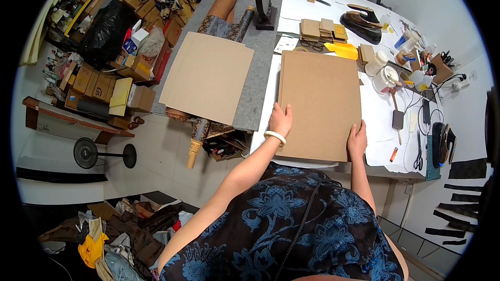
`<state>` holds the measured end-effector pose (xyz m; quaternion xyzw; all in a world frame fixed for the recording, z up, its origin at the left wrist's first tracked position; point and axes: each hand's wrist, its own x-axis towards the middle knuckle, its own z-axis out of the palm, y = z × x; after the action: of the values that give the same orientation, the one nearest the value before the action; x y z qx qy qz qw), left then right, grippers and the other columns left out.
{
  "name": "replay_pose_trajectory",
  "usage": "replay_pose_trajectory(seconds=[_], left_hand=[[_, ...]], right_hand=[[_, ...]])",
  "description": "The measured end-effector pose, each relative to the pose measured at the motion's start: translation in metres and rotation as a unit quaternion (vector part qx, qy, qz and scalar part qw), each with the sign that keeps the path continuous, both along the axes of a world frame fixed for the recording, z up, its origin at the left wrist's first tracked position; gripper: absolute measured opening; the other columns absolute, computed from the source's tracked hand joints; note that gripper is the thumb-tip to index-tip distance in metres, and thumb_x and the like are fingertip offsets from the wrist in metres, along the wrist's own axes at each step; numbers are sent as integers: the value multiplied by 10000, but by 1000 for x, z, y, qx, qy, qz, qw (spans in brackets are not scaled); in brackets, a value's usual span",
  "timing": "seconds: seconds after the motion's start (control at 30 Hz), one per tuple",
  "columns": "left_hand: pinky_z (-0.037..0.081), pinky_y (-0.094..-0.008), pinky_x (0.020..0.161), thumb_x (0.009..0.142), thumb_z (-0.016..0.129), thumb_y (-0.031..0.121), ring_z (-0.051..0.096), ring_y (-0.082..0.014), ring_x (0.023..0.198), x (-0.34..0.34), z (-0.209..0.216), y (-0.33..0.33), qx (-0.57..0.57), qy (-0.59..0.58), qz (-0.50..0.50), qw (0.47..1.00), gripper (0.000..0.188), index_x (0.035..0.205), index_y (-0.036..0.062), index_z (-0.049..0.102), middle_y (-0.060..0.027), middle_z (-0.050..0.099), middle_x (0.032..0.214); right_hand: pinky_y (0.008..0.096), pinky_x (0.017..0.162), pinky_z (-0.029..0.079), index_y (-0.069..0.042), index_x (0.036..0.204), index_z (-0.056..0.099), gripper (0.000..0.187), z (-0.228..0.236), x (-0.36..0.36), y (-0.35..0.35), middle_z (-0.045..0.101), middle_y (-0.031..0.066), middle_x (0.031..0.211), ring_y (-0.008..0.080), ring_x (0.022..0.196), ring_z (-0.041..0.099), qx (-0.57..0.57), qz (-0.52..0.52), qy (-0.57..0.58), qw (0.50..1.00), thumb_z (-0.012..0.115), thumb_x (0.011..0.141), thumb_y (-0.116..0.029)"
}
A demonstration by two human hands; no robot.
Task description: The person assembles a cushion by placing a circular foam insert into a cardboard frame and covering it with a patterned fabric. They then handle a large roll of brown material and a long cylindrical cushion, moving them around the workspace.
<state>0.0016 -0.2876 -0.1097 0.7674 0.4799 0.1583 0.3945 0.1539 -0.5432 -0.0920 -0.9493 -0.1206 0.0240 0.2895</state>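
A stack of large brown cardboard sheets lies on the white-covered table in front of me. At its left edge is my left hand, thumb over the top face and fingers along the side; a pale bangle circles the wrist. My right hand grips the opposite edge near the lower right corner. Parts of the fingers are hidden by the sheets. Further left, lighter cardboard sheets rest over fabric rolls on a grey felt-covered table.
Small boards, a yellow cloth piece and an iron stand behind the stack. To the right are a white tub, a brush, an orange lighter, scissors and cables. A fan stands on the floor.
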Motion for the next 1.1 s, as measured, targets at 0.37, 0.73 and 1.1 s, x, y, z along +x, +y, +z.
replay_pose_trajectory(seconds=[0.37, 0.73, 1.1], left_hand=[[490, -544, 897, 983, 491, 415, 609, -493, 1015, 0, -3, 0, 5, 0, 1, 1000, 536, 1208, -70, 444, -343, 605, 1109], [498, -556, 865, 980, 502, 401, 616, -506, 971, 0, -6, 1, 21, -13, 4, 1000, 492, 1150, -59, 453, -346, 614, 1060], [497, -554, 862, 976, 507, 398, 618, -504, 966, 0, -6, 0, 31, -9, 7, 999, 493, 1149, -61, 456, -344, 616, 1056]], right_hand=[[453, 1022, 450, -25, 1465, 392, 558, -1, 1, 0, 519, 221, 1410, 397, 1243, 541, 3, -1, 6, 1000, 433, 1030, -372], [450, 1027, 444, -27, 1465, 387, 561, -1, 0, 1, 514, 216, 1417, 396, 1250, 535, -6, -2, 3, 1000, 431, 1030, -379], [457, 1013, 454, -29, 1460, 397, 557, 0, -1, 1, 523, 220, 1406, 402, 1235, 545, 2, 1, -1, 1000, 435, 1029, -379]])
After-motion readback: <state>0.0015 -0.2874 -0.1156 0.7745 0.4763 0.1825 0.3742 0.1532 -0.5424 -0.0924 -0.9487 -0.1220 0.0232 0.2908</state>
